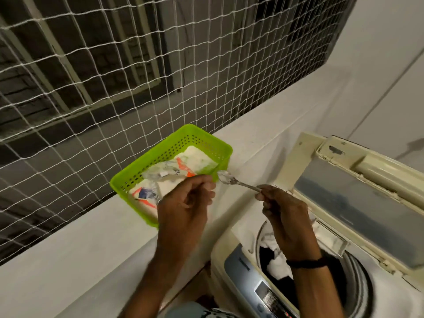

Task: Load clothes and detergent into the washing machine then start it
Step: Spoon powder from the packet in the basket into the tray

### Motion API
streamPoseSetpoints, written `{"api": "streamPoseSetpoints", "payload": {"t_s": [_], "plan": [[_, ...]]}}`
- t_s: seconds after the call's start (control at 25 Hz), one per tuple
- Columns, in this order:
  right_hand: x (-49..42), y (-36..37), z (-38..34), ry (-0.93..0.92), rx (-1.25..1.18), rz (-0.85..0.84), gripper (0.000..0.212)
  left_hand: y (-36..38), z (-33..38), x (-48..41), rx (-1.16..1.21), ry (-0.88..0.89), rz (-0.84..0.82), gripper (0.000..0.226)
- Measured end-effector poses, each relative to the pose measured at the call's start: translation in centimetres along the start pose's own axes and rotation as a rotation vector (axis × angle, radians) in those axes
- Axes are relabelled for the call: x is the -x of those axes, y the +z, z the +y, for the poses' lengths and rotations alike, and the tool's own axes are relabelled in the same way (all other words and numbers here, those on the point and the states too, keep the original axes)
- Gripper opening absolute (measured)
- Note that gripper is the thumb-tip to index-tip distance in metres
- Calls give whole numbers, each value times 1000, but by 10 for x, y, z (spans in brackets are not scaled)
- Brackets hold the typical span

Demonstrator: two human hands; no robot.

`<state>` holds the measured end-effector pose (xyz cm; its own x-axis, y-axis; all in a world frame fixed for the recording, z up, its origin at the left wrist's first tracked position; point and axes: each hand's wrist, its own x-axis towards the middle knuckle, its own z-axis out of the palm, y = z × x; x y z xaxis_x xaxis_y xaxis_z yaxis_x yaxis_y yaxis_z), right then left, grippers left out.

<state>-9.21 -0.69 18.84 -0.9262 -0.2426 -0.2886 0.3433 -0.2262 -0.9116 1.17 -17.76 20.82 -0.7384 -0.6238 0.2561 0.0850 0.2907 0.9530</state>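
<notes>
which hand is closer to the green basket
Left. The left hand grips the detergent packet right at the rim of the green basket; the right hand holds the spoon off to the side, nearer the washing machine.

White ledge [68,249] — bears one green perforated basket [213,144], set askew; its near-right corner sits just beyond the curled fingers [207,187] of the left hand [183,210].

The left hand [185,198] pinches the edge of a clear bag [165,173] that lies in a green basket [165,146] on a white ledge [68,260]. The right hand [282,210] holds a spoon [234,181] with white powder just beside the bag. Below, the washer [231,267] has its lid [358,191] up and clothes [277,265] inside.
</notes>
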Motion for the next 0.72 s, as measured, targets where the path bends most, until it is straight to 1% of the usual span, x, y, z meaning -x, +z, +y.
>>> {"api": "streamPoseSetpoints", "payload": {"t_s": [0.04, 0.12, 0.24, 0.28, 0.36, 0.44, 0.48, 0.52, 0.56, 0.64, 0.72], "plan": [[3, 15, -4, -34, 47, -51, 23, -15, 0, -5, -26, 16, 53, 17], [4, 43, -7, -150, 188, -134, 23, -44, -5, -17, -72, -23, 174, 17], [-1, 77, 1, -381, 556, -187, 16, -77, -17, -31, -155, -78, 312, 15], [-2, 87, 6, -483, 715, -188, 14, -85, -21, -33, -157, -87, 337, 15], [-2, 106, 17, -751, 1012, -145, 14, -97, -26, -34, -148, -104, 373, 17], [-2, 123, 25, -980, 1165, -101, 11, -103, -29, -33, -156, -112, 384, 20], [-4, 130, 28, -1044, 1209, -83, 10, -103, -29, -32, -164, -115, 381, 21], [-9, 136, 33, -1057, 1235, -87, 10, -104, -29, -32, -174, -117, 375, 21], [-15, 141, 35, -1028, 1238, -123, 12, -103, -29, -31, -187, -117, 368, 20], [-25, 147, 39, -924, 1206, -255, 15, -103, -29, -31, -214, -103, 349, 17], [-30, 144, 36, -884, 1175, -335, 16, -104, -30, -32, -235, -84, 332, 16]]}}
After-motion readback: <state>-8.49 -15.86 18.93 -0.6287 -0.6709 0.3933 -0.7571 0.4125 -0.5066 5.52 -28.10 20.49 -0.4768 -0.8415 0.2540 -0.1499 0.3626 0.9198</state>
